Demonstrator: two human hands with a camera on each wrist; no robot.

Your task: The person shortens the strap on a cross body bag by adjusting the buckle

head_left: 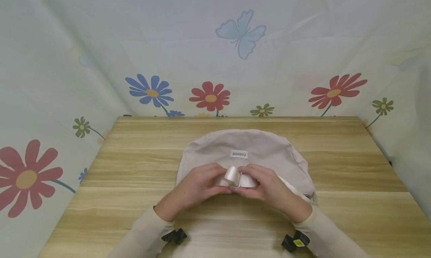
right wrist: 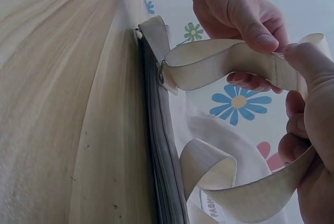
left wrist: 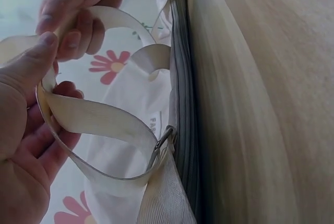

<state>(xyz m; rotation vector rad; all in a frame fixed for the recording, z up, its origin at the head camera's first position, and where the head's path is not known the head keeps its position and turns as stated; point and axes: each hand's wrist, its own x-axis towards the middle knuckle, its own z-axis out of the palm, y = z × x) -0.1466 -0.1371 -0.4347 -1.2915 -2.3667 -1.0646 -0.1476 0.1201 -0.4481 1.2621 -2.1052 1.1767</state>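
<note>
A pale pinkish-beige cloth bag (head_left: 269, 147) lies on the wooden table with its small FASHION label (head_left: 239, 154) upside down to me. My left hand (head_left: 203, 181) pinches the bag's cream webbing strap (left wrist: 99, 117) between thumb and fingers. Close beside it, my right hand (head_left: 266, 181) pinches another part of the same strap, thumb on top and fingers curled beneath. Between the hands, a loop of webbing (head_left: 232, 175) stands up at a thin metal buckle (head_left: 239, 180). In the left wrist view, the strap runs through a metal ring (left wrist: 164, 138) at the bag's edge.
The wood-grain table (head_left: 134, 157) extends around the bag on all sides. Behind and beside it hangs a pale curtain (head_left: 188, 56) printed with flowers and a butterfly. A dark camera mount (head_left: 175, 236) sits at the left wrist, another (head_left: 294, 242) at the right.
</note>
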